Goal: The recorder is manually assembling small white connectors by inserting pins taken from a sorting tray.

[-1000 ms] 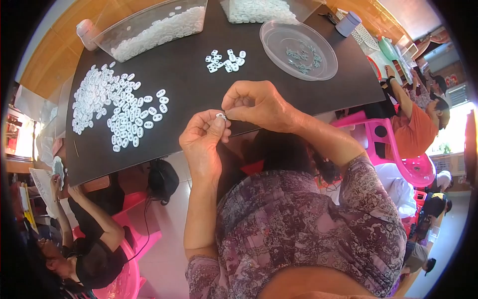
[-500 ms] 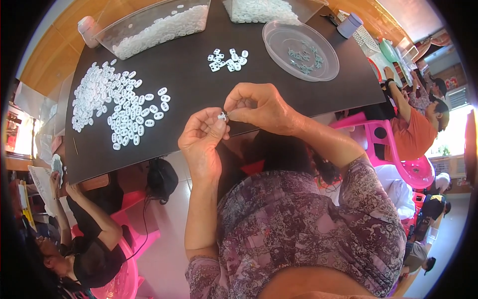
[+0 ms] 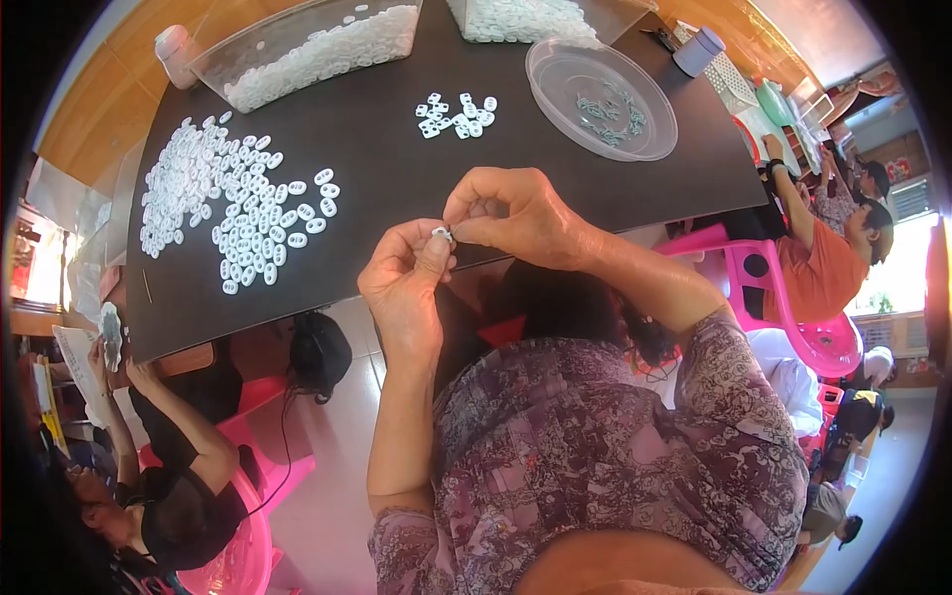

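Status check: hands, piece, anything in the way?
Left hand pinching small white plastic-looking piece, partly hidden. Right hand close beside it, contact unclear. No obstruction seen between hands.

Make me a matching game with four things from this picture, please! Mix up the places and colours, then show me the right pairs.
Things:
1. single white piece
2. round clear dish
3. big pile of white pieces
4. plastic chair on the right

Clues:
A. has grey-green bits in it
B. pink
C. on the left side of the dark table
D. at the fingertips of the left hand

Pairs: 1-D, 2-A, 3-C, 4-B
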`<action>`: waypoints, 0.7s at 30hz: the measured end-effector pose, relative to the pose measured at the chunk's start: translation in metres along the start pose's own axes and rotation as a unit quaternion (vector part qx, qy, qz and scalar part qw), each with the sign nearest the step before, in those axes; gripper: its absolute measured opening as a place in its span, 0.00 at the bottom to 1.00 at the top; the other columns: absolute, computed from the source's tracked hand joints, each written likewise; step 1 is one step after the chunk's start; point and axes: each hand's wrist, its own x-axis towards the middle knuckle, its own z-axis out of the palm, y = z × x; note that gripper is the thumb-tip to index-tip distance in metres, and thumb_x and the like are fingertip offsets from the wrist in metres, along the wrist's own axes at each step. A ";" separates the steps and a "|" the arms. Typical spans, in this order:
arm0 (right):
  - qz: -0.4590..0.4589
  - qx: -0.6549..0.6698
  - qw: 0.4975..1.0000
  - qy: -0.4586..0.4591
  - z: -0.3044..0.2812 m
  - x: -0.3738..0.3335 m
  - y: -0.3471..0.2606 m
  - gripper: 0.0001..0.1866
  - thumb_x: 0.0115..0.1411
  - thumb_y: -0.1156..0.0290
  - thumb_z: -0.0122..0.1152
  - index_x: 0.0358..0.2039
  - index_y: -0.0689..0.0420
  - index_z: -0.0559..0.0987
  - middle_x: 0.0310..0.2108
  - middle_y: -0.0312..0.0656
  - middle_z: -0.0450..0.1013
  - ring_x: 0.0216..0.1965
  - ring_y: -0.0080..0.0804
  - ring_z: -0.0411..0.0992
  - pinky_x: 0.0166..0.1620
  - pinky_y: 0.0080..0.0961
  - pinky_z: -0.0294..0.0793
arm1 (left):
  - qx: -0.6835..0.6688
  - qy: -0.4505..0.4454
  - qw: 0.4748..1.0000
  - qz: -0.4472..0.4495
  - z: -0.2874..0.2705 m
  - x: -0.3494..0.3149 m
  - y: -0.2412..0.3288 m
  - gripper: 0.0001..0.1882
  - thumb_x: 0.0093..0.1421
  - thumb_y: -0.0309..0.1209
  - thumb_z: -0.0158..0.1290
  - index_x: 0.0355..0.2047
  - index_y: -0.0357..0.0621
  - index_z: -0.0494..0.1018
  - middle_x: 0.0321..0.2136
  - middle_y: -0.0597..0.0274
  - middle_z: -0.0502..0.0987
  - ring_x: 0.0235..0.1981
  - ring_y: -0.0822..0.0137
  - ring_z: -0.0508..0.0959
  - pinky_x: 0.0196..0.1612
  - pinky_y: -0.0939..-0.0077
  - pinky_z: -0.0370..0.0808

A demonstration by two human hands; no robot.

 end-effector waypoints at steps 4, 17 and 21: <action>-0.001 0.002 1.000 -0.002 0.001 -0.001 0.002 0.06 0.51 0.76 0.61 0.31 0.61 0.76 0.25 0.32 0.71 0.27 0.13 0.66 0.30 0.14 0.66 | 0.016 0.001 1.000 0.000 -0.002 0.000 -0.001 0.04 0.56 0.22 0.54 0.31 0.33 0.73 0.23 0.63 0.74 0.21 0.76 0.70 0.25 0.86 0.67; -0.001 -0.015 1.000 -0.010 0.001 0.001 0.001 0.06 0.51 0.76 0.61 0.31 0.62 0.76 0.27 0.34 0.72 0.29 0.15 0.67 0.32 0.15 0.67 | 0.049 -0.012 0.999 0.019 -0.006 -0.003 -0.003 0.04 0.55 0.22 0.54 0.32 0.33 0.74 0.24 0.64 0.75 0.23 0.77 0.70 0.26 0.87 0.67; 0.015 -0.005 1.000 -0.017 0.002 0.001 0.003 0.06 0.51 0.76 0.61 0.31 0.62 0.76 0.27 0.34 0.72 0.30 0.16 0.68 0.33 0.15 0.68 | 0.061 -0.006 0.998 0.020 -0.006 -0.003 -0.003 0.04 0.55 0.22 0.54 0.32 0.33 0.74 0.24 0.64 0.74 0.23 0.77 0.70 0.25 0.87 0.67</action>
